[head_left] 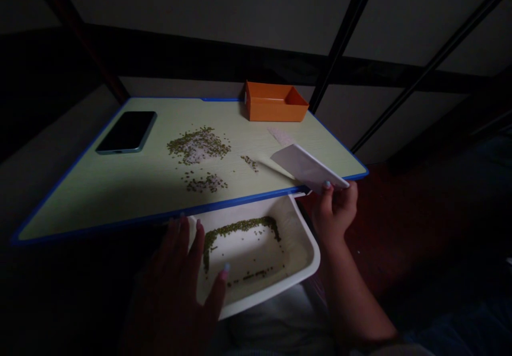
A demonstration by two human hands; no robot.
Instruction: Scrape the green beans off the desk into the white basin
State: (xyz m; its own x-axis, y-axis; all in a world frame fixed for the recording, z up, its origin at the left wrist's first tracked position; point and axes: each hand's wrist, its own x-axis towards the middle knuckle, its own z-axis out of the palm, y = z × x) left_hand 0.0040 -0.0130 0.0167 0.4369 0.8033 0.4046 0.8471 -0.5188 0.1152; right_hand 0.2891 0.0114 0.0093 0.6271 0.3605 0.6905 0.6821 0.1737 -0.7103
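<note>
My left hand has its fingers spread over the left side of a white plastic basin, thumb toward the inside. Whether it bears on the rim cannot be made out in the dark. Small green beans line the basin's inner edges. Above the table's right front edge, my right hand grips a tilted, flat white card between thumb and fingers. Left of the card lies a little cluster of green beans. A larger pile of green beans mixed with white grains sits mid-table, with a smaller mixed patch in front.
The low, pale table has a blue edge. An orange open box stands at its back right, with white grains in front. A dark phone lies at the left. Behind are cabinet-like panels, and the surroundings are dim.
</note>
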